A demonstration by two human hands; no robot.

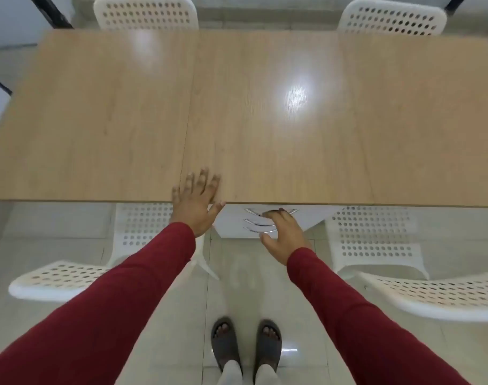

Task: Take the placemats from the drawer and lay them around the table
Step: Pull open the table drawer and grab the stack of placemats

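A white drawer unit (231,222) with curved chrome handles stands under the near edge of the light wooden table (265,120). My right hand (283,236) is at the top handle (251,212), fingers curled over it. My left hand (197,202) lies flat with spread fingers on the table's near edge, left of the drawers. All drawers look closed. No placemats are visible.
Two white perforated chairs stand on my side, one left (70,276) and one right (404,262) of the drawers. Two more chairs (145,12) (392,18) are tucked in at the far side. I stand on pale floor tiles (181,329).
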